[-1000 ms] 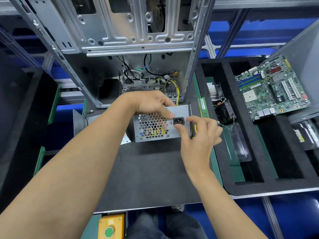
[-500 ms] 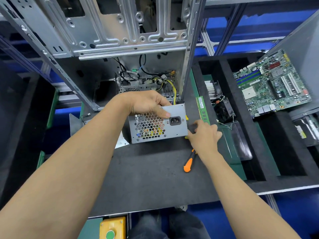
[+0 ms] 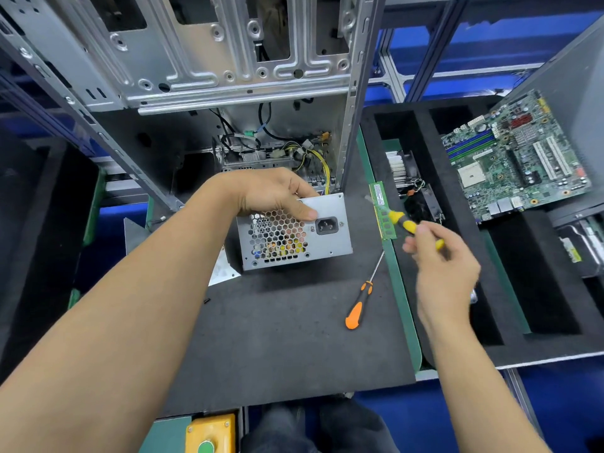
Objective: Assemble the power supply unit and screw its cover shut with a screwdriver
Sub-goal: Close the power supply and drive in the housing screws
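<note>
The grey power supply unit (image 3: 327,243) stands on the dark mat with its honeycomb vent and black socket facing me. My left hand (image 3: 271,194) grips its top edge, thumb over the vent. My right hand (image 3: 441,259) is off to the right of the unit and holds a yellow-and-black screwdriver (image 3: 403,222), whose blurred tip points up-left. An orange-and-black screwdriver (image 3: 359,302) lies loose on the mat below the unit's right corner.
An open metal computer case (image 3: 228,60) with cables stands behind the unit. A green RAM stick (image 3: 380,204) lies at the mat's right edge. The black foam tray (image 3: 425,125) on the right holds a heatsink fan and a motherboard (image 3: 516,158). A yellow button box (image 3: 209,433) sits near me.
My right hand left the unit's right side, laid the orange screwdriver on the mat, and picked up the yellow-and-black screwdriver, moving right. My left hand stayed on the unit.
</note>
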Motion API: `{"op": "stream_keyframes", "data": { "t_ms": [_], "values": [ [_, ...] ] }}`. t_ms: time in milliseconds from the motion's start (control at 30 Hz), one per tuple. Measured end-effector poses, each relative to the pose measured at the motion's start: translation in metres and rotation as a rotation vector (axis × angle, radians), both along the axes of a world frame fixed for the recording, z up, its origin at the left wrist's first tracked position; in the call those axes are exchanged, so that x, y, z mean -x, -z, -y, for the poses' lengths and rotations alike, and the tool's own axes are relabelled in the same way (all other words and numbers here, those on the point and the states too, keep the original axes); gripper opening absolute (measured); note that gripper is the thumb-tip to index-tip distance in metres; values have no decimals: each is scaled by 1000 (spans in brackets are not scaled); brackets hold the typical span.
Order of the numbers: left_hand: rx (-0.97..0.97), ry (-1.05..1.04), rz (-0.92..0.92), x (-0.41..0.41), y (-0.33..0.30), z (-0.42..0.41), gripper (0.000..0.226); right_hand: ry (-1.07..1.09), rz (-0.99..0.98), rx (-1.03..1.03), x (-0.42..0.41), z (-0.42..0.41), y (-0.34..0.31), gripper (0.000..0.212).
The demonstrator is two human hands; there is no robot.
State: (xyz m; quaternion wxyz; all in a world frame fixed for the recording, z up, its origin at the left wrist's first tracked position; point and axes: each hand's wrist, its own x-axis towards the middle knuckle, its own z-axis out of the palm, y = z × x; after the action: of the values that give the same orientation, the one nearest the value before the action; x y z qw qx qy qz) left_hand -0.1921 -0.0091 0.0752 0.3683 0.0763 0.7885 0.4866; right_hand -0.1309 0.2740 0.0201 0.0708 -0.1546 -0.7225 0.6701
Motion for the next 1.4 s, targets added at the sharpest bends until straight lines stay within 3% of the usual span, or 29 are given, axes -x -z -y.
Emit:
{"op": "stream_keyframes", "data": {
  "t_ms": [67, 133, 333, 633, 967, 1200, 1400],
  "values": [
    [8, -4, -3, 2, 0, 1, 36, 5, -21, 193, -3, -12, -14, 13],
    [14, -3, -9, 4, 1, 2, 31, 12, -106, 184, -6, -18, -26, 18],
    [-4, -14, 16, 7, 2, 3, 31, -9, -434, -227, -38, 4, -48, 15],
    [-5, 18, 21, 10, 5, 5, 28, 32, -422, -417, -47, 10, -32, 4],
    [-38, 30, 33, 10, 8, 6, 27, 41, -470, -450, -47, 8, -35, 12],
    [-33, 18, 29, 10, 7, 6, 31, 35, -441, -429, -48, 5, -29, 2],
    [-36, 11, 40, 8, 7, 6, 29, 28, -433, -432, -49, 8, -30, 11]
  ]
}}
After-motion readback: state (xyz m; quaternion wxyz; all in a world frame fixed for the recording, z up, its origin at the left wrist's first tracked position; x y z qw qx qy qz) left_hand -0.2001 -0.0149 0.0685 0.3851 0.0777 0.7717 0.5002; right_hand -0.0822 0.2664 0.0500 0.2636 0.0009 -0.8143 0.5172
